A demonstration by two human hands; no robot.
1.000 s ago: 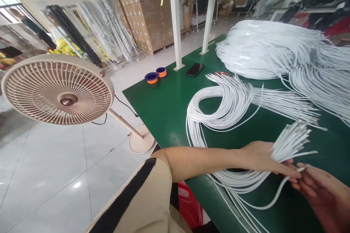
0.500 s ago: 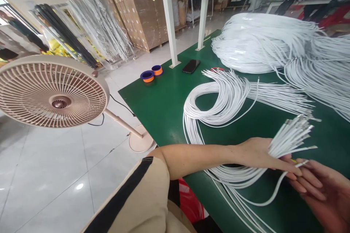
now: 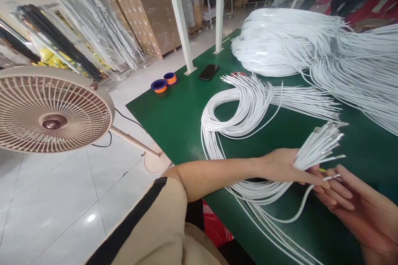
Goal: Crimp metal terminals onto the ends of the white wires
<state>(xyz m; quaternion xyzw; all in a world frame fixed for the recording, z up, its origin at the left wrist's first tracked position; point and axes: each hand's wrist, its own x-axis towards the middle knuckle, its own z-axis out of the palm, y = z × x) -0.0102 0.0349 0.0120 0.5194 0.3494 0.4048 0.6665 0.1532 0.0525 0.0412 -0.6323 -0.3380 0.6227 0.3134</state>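
Observation:
My left hand [image 3: 286, 167] is wrapped round a bundle of white cables [image 3: 319, 144], whose metal-tipped ends fan out above the fist. One single white cable [image 3: 303, 209] loops out below, and its end lies between the fingertips of both hands. My right hand [image 3: 351, 194] comes in from the lower right, fingers curled and closed at that cable end. A bit of something yellow [image 3: 322, 170] shows between the hands. The cables run left under my forearm to a coiled bundle [image 3: 239, 111] on the green table [image 3: 174, 132].
Large piles of white cables [image 3: 280, 45] lie at the back right. A black phone [image 3: 209, 72], two orange and blue tape rolls [image 3: 159, 86] and a white metal frame leg [image 3: 182, 24] are at the far edge. A pink fan [image 3: 54, 120] stands left of the table.
The whole view has shifted, so the table, cables and hands appear further left and slightly higher. Both hands keep nearly the same pose around the cable ends.

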